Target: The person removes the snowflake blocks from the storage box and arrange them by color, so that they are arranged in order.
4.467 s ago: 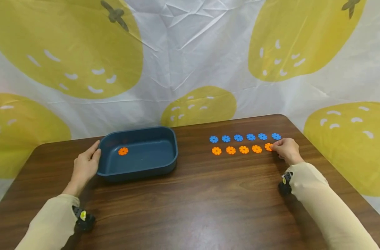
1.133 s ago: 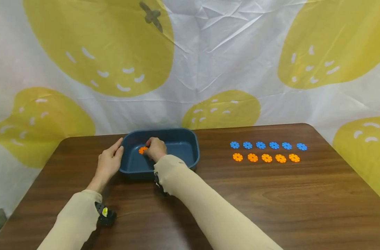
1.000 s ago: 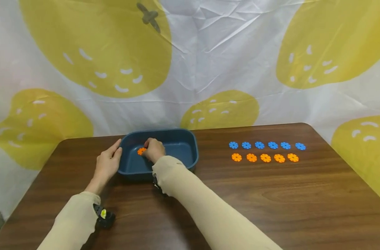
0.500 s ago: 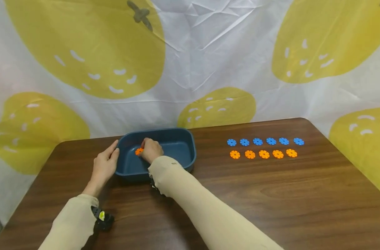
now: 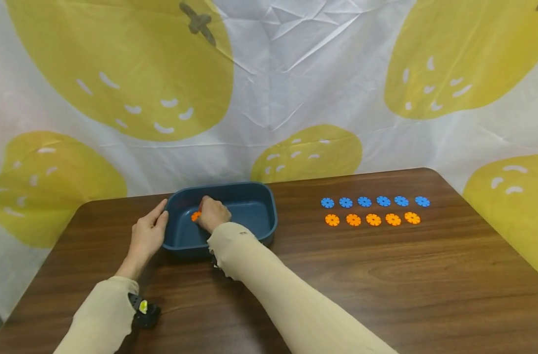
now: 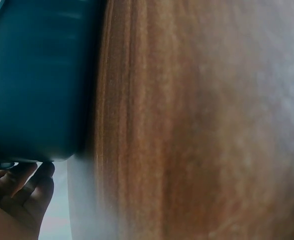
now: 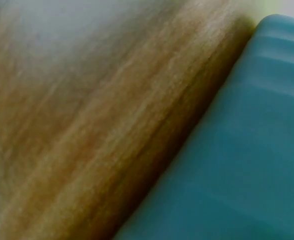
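A dark blue rectangular basin (image 5: 251,206) stands on the table. At its left end, my left hand (image 5: 146,237) rests against the outer wall near the rim; in the left wrist view, fingertips (image 6: 44,170) touch the basin's wall. My right hand (image 5: 213,214) reaches down inside the basin, its fingertips pinching at an orange notched disc (image 5: 195,216). The hand partly covers that disc. On the table to the right lie a row of several blue notched discs (image 5: 364,202) and, nearer me, a row of several orange notched discs (image 5: 373,220).
The brown wooden table (image 5: 361,285) meets a white cloth (image 5: 233,88) with yellow fruit prints at the back. The right wrist view shows only wood and the outer basin wall (image 7: 247,165).
Earlier my right hand was at the right end of the orange row; it has moved left into the basin to the orange disc there. My left hand stays at the basin's left end.
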`<state>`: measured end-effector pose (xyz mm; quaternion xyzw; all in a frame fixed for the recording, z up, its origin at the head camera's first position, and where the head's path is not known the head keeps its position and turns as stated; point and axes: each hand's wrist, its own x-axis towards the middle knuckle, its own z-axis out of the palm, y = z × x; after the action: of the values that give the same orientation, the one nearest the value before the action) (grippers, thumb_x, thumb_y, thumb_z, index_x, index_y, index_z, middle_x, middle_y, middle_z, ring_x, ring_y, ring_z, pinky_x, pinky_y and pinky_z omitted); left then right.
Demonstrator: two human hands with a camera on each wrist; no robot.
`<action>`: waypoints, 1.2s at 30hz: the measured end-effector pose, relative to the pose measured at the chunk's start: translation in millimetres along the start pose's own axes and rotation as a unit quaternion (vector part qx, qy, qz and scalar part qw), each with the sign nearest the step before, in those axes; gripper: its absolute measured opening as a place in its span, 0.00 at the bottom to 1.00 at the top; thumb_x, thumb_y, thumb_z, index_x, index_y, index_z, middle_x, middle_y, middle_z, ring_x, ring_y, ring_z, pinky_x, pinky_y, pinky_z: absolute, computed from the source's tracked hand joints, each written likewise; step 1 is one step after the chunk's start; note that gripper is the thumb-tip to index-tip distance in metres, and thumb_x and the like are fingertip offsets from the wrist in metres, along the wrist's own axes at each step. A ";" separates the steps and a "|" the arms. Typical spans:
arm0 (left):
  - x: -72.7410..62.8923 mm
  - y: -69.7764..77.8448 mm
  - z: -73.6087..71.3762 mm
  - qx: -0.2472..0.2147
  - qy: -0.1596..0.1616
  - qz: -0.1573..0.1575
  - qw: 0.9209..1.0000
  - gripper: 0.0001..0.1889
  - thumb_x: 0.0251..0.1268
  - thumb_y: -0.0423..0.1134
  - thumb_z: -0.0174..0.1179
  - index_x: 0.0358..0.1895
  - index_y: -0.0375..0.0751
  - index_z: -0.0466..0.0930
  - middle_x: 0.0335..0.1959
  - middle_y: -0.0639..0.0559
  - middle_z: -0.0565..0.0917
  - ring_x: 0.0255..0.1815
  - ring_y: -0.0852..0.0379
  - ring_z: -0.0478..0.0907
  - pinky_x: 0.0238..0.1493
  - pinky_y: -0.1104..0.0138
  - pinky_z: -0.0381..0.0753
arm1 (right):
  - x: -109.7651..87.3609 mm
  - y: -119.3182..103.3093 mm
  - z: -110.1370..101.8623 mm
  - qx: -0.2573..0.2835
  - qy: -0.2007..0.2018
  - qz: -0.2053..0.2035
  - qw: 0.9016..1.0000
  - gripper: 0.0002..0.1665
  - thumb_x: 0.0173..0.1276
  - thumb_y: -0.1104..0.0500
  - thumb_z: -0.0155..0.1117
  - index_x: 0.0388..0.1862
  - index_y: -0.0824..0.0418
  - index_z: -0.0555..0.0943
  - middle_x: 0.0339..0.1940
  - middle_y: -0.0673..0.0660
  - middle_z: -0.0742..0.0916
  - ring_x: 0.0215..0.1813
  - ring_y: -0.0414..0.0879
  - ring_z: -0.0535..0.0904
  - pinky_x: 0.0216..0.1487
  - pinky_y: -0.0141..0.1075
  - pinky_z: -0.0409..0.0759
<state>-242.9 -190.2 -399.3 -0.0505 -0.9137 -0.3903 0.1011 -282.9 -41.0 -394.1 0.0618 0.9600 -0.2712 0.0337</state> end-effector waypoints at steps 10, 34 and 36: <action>0.4 0.4 0.2 -0.001 0.004 0.001 1.000 0.23 0.75 0.43 0.43 0.70 0.42 0.63 0.64 0.37 0.68 0.65 0.34 0.64 0.65 0.44 0.61 | 1.1 -0.3 0.3 0.012 -0.006 0.029 0.999 0.16 0.57 0.50 0.71 0.38 0.52 0.75 0.32 0.50 0.81 0.34 0.45 0.75 0.37 0.37 0.73; 0.6 1.3 -0.9 0.007 -0.001 -0.007 1.000 0.24 0.75 0.45 0.41 0.70 0.44 0.62 0.65 0.36 0.67 0.65 0.33 0.63 0.64 0.43 0.61 | -3.7 1.2 -4.4 0.056 0.006 0.012 0.998 0.10 0.61 0.60 0.67 0.38 0.51 0.75 0.34 0.51 0.81 0.35 0.47 0.76 0.40 0.39 0.74; 0.0 0.8 -1.0 0.009 -0.003 -0.008 1.000 0.24 0.75 0.45 0.41 0.70 0.44 0.62 0.65 0.36 0.67 0.65 0.32 0.63 0.65 0.43 0.61 | -4.2 1.6 -4.1 0.069 0.005 0.012 0.998 0.09 0.61 0.60 0.67 0.36 0.51 0.75 0.33 0.50 0.81 0.34 0.47 0.75 0.39 0.38 0.74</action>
<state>-242.6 -190.4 -398.0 -0.0437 -0.9180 -0.3824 0.0954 -278.6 -37.9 -391.0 0.0765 0.9384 -0.3358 0.0274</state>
